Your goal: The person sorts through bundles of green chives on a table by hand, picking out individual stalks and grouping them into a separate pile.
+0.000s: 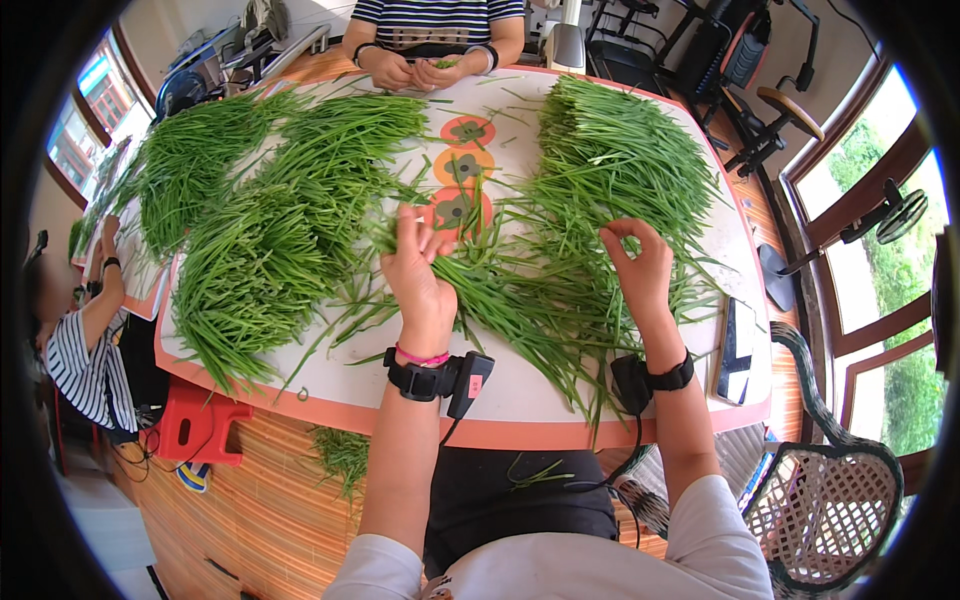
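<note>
My left hand (pixel 421 277) is closed around a bunch of long green leafy stalks (pixel 510 315), probably garlic chives; the bunch trails down to the right across the white tabletop. My right hand (pixel 637 259) is raised over the lower edge of the right-hand heap of stalks (pixel 622 150), thumb and fingertips curled close together; whether a thin stalk is between them I cannot tell. A large heap of the same greens (pixel 255 262) lies left of my left hand. Dark straps with small devices are on both my wrists.
A smartphone (pixel 735 351) lies at the table's right edge. Across the table (pixel 525 431) a person's hands (pixel 412 73) hold a bit of green. Another person (pixel 94 330) sits at the left beside a red plastic stool (pixel 199 424). A woven chair (pixel 825 510) stands at the lower right.
</note>
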`<state>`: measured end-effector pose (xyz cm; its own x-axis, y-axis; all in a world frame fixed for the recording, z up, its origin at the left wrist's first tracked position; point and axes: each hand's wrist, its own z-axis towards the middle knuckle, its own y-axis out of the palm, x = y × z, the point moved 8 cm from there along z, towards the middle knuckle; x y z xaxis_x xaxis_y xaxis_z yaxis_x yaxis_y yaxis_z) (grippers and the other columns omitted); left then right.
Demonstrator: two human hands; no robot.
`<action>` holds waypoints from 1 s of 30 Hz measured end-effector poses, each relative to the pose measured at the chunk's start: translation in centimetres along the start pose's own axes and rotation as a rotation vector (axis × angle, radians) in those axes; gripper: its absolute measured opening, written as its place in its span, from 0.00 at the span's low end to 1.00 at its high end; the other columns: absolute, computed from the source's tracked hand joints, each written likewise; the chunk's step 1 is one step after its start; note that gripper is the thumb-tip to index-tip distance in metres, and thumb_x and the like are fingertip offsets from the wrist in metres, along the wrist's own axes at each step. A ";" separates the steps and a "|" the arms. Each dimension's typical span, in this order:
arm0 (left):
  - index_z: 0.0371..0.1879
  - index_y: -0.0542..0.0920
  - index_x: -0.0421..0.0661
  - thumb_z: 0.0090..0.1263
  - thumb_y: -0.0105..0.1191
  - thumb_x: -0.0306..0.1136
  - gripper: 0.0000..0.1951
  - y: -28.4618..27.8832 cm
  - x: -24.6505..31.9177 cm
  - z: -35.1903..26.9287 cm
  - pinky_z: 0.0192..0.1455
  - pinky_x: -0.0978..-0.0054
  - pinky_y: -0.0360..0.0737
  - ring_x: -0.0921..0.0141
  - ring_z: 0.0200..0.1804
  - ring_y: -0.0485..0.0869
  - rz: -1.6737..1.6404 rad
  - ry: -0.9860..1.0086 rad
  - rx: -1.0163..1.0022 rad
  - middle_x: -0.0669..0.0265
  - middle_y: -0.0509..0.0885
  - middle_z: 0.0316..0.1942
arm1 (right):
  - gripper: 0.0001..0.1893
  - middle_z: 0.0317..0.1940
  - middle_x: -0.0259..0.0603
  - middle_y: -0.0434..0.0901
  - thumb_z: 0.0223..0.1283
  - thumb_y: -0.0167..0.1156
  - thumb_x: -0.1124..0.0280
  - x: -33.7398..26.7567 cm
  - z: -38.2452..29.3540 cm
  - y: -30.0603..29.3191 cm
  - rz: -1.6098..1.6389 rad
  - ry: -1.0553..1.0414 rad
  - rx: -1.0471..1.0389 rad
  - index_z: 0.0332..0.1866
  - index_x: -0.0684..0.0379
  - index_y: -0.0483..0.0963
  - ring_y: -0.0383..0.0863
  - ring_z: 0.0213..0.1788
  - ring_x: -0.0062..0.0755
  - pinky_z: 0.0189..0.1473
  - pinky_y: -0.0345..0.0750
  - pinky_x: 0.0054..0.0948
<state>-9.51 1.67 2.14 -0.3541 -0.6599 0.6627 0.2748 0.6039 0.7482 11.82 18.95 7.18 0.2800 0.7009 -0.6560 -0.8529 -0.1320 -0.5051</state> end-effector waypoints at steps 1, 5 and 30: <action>0.29 0.76 0.44 0.65 0.56 0.41 0.12 0.5 -0.2 -0.1 0.23 0.83 0.61 0.84 0.19 0.59 0.074 -0.043 -0.074 0.80 0.60 0.16 | 0.04 0.25 0.38 0.80 0.47 0.65 0.74 -0.2 0.0 -0.3 0.074 0.019 0.033 0.29 0.59 0.77 0.79 0.33 0.34 0.42 0.71 0.32; 0.39 0.78 0.39 0.63 0.59 0.42 0.17 3.5 -4.2 -2.5 0.22 0.85 0.56 0.85 0.17 0.55 0.287 -0.404 -0.414 0.83 0.57 0.14 | 0.05 0.26 0.37 0.80 0.46 0.65 0.75 -3.2 -0.9 0.9 0.121 -0.172 -0.071 0.30 0.59 0.78 0.78 0.34 0.34 0.42 0.71 0.31; 0.30 0.74 0.44 0.68 0.53 0.43 0.13 0.8 -3.8 0.2 0.24 0.85 0.59 0.82 0.21 0.60 0.007 -0.278 -0.207 0.79 0.62 0.18 | 0.07 0.25 0.44 0.78 0.38 0.67 0.74 2.1 -1.1 -1.1 -0.275 -0.013 -0.567 0.27 0.59 0.80 0.79 0.32 0.40 0.35 0.74 0.33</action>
<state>-8.08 4.74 0.25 -0.5735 -0.4915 0.6554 0.4441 0.4857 0.7529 13.87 19.79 5.78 0.4478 0.7698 -0.4548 -0.3831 -0.2945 -0.8755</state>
